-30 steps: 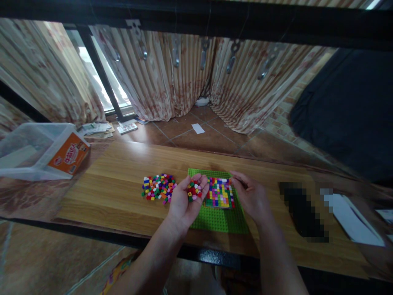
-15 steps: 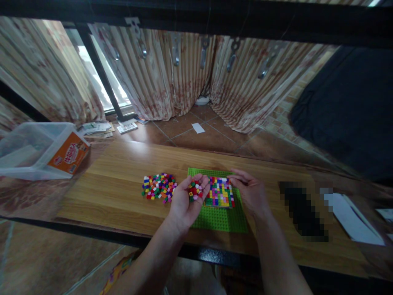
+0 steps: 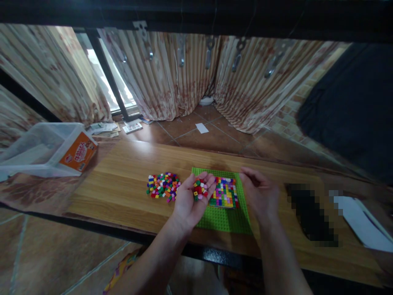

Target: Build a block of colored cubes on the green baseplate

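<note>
Plastic cubes [image 3: 200, 191] in cupped left hand [image 3: 188, 204], studded green baseplate [image 3: 225, 222], wood-grained tabletop [image 3: 123, 180]

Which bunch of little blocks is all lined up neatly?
The block grid on the green baseplate. The handful in the left hand and the pile on the table lie jumbled.

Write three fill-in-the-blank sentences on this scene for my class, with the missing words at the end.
1. The hand cradling small blocks is on the person's ____ side.
2. The studded board under the block pattern is ____.
3. The label on the clear box has an ____ background.

Missing words: left; green; orange.
</note>
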Demonstrator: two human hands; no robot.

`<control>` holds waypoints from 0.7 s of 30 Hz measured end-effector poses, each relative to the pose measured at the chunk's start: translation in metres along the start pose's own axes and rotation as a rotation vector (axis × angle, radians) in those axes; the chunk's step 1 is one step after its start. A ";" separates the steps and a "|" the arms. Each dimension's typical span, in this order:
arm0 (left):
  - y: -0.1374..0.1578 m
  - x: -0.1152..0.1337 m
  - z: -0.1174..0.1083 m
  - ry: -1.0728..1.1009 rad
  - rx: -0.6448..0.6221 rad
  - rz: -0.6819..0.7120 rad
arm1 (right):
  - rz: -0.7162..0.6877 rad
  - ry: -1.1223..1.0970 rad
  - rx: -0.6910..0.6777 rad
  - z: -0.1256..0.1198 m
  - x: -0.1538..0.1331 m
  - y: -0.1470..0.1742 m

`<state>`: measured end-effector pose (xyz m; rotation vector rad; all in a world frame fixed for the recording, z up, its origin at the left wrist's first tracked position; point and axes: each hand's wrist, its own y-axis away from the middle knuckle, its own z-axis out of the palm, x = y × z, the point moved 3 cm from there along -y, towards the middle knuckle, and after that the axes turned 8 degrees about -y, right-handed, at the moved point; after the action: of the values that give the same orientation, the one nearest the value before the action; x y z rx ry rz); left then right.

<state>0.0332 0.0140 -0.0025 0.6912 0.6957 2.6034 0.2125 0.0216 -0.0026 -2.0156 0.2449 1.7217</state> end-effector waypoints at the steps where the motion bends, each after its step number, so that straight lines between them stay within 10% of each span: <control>1: 0.001 0.000 0.001 -0.002 -0.002 0.001 | -0.048 0.009 -0.031 0.002 -0.008 0.004; 8: 0.001 0.000 0.002 0.000 -0.090 -0.027 | -0.157 -0.005 -0.659 0.036 -0.037 0.041; 21: 0.003 0.001 0.003 0.011 -0.079 -0.031 | -0.262 0.176 -0.654 0.045 -0.038 0.042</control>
<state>0.0331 0.0131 0.0023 0.6373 0.5980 2.5932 0.1470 -0.0008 0.0194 -2.5103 -0.5790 1.5809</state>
